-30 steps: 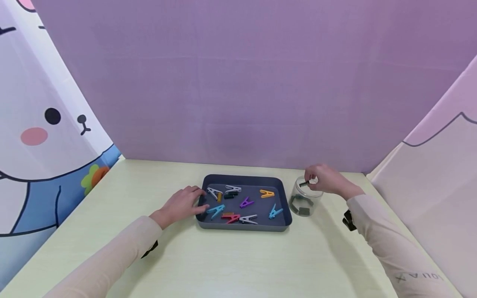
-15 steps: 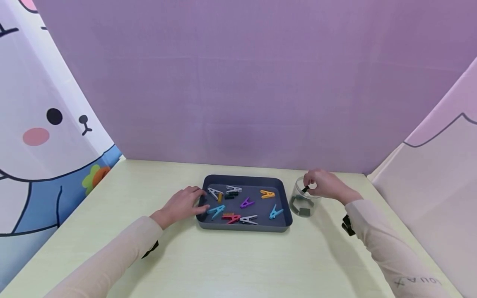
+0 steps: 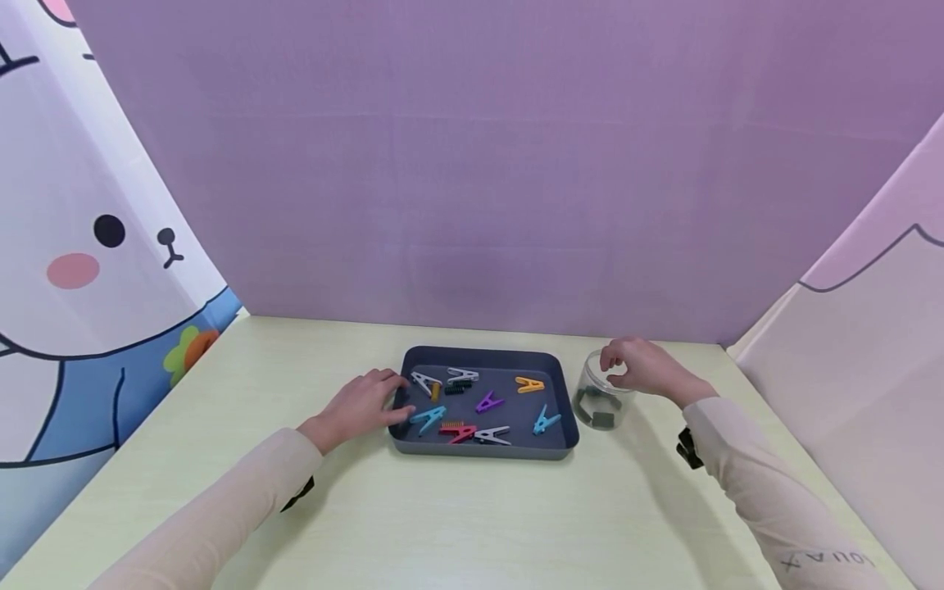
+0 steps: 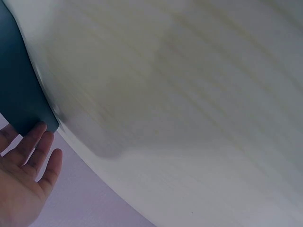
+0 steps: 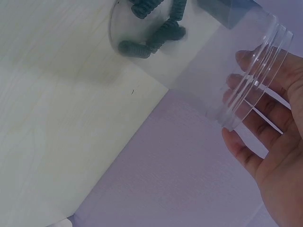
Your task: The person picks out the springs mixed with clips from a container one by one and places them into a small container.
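At the clear jar's (image 3: 590, 378) mouth is my right hand (image 3: 645, 369), thumb and fingertips apart with nothing between them. In the right wrist view, some of its fingers show through the jar's threaded neck (image 5: 258, 71). Several dark coil springs (image 5: 163, 35) lie at the jar's bottom. My left hand (image 3: 357, 410) touches the left rim of a dark grey tray (image 3: 483, 451), fingers spread; the left wrist view shows fingertips at the tray's corner (image 4: 28, 94). Inside the tray are plastic clips, among them a purple clip (image 3: 488, 401) and a yellow clip (image 3: 528, 384).
More clips lie in the tray: blue (image 3: 544, 419), red (image 3: 459, 432) and silver (image 3: 492, 435). Black springs (image 3: 454, 389) and a gold spring (image 3: 434, 391) are among them. The pale table (image 3: 472, 524) ends at a purple cloth (image 3: 472, 205) behind.
My right hand has lowered a black spring into the jar's mouth and let go of it; its fingers now hold nothing. The left hand stays at the tray.
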A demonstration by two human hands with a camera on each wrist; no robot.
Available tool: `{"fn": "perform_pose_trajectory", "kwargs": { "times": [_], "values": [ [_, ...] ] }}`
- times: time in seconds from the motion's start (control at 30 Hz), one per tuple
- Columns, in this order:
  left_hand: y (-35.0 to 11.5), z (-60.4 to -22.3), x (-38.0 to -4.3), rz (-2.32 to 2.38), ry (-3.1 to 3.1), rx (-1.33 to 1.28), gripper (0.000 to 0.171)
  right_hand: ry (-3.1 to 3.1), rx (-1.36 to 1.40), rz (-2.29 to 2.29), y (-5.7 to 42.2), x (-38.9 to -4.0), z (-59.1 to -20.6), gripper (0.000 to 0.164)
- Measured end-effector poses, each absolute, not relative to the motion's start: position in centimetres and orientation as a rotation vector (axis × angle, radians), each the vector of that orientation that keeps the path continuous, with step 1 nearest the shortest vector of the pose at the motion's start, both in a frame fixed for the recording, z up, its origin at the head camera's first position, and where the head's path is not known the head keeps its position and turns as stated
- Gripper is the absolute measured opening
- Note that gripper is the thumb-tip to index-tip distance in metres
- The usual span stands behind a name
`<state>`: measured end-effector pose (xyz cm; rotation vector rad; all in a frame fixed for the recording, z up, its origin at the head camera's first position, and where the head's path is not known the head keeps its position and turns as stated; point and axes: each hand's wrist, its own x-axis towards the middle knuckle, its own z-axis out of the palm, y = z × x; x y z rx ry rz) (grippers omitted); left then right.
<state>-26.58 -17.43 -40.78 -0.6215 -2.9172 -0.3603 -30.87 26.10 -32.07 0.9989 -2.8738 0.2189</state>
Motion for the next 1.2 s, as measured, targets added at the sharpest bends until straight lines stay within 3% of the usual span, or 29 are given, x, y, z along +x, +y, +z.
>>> {"fn": "perform_pose_trajectory", "kwargs": {
  "times": [0.7, 1.2],
  "values": [
    [-17.4, -40.5, -26.5, -0.356, -2.917, -0.629, 0.048, -2.86, 1.018, 0.237, 24.7, -30.6, -30.5, 0.012],
    [-17.5, -40.7, -26.6, -0.363, -2.933, -0.61, 0.049, -2.82, 1.127, 0.097, 20.4, -29.6, -30.2, 0.016]
  ]
}}
